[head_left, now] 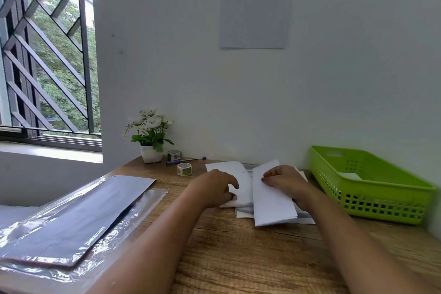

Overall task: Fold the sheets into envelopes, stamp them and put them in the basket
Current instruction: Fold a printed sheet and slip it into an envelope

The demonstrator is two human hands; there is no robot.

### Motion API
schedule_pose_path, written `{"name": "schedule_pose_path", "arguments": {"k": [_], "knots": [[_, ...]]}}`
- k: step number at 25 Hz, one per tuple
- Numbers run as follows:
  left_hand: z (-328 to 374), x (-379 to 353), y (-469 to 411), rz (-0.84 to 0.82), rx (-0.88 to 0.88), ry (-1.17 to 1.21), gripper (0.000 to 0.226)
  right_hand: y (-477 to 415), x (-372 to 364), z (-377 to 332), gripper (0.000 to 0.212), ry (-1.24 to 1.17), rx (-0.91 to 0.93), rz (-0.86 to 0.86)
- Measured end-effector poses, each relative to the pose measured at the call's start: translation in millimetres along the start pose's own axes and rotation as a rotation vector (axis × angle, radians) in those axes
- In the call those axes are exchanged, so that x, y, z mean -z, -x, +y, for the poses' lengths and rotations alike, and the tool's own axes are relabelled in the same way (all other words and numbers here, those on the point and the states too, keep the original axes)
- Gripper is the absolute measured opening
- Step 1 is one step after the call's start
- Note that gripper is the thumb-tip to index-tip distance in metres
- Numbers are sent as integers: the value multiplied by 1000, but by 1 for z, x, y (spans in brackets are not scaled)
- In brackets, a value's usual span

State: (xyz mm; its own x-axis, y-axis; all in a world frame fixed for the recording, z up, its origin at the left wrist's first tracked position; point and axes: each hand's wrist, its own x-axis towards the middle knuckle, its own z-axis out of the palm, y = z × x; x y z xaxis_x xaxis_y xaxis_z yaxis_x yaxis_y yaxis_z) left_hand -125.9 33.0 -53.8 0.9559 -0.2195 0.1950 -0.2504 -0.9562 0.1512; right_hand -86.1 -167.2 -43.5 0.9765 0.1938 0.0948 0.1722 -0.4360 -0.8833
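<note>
Soft daylight enters from the window [47, 55]; glare marks the plastic sleeve [71, 241]. Edges bow; the basket [372, 188] shows motion blur.

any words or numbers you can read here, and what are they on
notice on the wall: bold headings and lines of print, all too small and blurred to read
near tape roll: coloured marks, no legible text
far tape roll: too blurred to read
pen, basket, sheet: no text visible
</note>
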Motion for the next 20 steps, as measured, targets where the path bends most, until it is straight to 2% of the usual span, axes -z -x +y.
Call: {"name": "schedule_pose_path", "arguments": {"k": [4,9,13,16,20], "knots": [[-3,1,1,-120,33,57,46,6,-7,-3,19,17,-24,-154],[3,3,1,-153,-12,4,50,5,-6,-5,31,-81,-77,-142],[11,4,4,-102,-55,-58,54,5,-8,-4,36,-202,-50,-137],[10,2,3,-54,-34,-64,65,8,-15,-9,39,-146,53,-93],[4,-2,6,115,-45,-52,85,6,-18,-14,38,-181,159,-24]]}}
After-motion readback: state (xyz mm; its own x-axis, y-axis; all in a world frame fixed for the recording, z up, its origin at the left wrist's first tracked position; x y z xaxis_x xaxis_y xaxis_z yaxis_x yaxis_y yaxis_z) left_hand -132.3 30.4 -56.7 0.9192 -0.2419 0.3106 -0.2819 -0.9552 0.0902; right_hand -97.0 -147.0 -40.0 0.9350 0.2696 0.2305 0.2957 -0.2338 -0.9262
